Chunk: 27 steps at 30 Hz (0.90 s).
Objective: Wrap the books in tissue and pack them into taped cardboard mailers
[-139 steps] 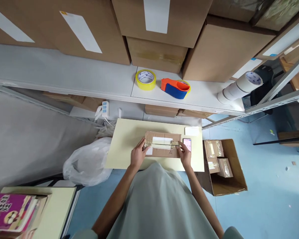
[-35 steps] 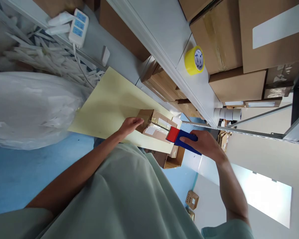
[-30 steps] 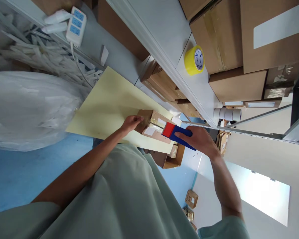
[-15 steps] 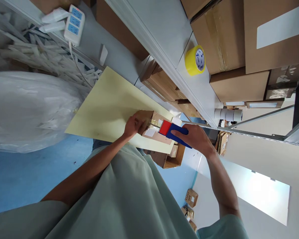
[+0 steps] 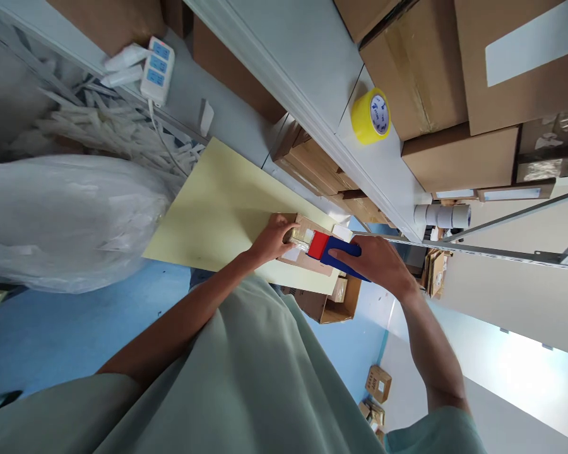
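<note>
Over the last half second the left hand [image 5: 271,241] came in onto the taped end of the cardboard box [image 5: 318,265], where it had been a blur just beside that end; the tape dispenser [image 5: 329,247] kept its place over the box. Nearest lay the pale green shirt [image 5: 255,378], spread below both forearms. Thumb and forefinger of the left hand were parted, both touching the taped end. The right hand [image 5: 378,261] was wrapped around the blue handle of the dispenser, whose red head sat over the seam, just beyond the left fingertips. The box rested near the right end of the cream table [image 5: 227,208], a white label on its top. To the person's left, next to the table, bulged a translucent plastic bag [image 5: 76,221]; past the right end an open carton [image 5: 348,312] stood on the blue floor, with a taped parcel inside. Farther off, a power strip [image 5: 158,71] lay on the lower shelf. On the upper shelf [image 5: 303,69] stood a yellow tape roll [image 5: 370,116], white rolls [image 5: 442,215] in a row and, behind, large cartons [image 5: 416,75].
</note>
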Motion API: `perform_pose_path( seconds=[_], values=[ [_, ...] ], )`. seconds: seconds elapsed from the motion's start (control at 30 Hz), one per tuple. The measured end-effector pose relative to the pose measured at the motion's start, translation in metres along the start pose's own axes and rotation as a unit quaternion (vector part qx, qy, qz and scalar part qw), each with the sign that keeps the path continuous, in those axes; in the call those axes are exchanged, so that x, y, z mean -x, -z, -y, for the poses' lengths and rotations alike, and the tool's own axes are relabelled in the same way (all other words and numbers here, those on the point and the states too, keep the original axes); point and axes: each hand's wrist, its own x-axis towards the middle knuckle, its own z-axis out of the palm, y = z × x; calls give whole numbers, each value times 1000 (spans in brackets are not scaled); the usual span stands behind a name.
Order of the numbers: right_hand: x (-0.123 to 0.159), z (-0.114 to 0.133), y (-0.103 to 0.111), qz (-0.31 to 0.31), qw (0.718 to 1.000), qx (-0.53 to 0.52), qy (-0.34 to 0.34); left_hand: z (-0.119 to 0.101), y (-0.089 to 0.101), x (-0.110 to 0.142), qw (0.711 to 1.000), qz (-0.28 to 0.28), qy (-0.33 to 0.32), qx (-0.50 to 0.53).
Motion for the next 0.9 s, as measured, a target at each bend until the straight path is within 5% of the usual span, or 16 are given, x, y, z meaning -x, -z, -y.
perform_pose_path(
  seconds=[0.3,0.67,0.9],
  values=[
    [-9,-42,-35,26,998,-49,-27,10,2,3,999,-7,27,-36],
    [-73,-96,-138,63,990,-125,30,-2,17,9,992,47,68,-90],
    [-96,-107,-170,46,980,-178,75,-20,-5,22,981,-59,166,-85]
  ],
)
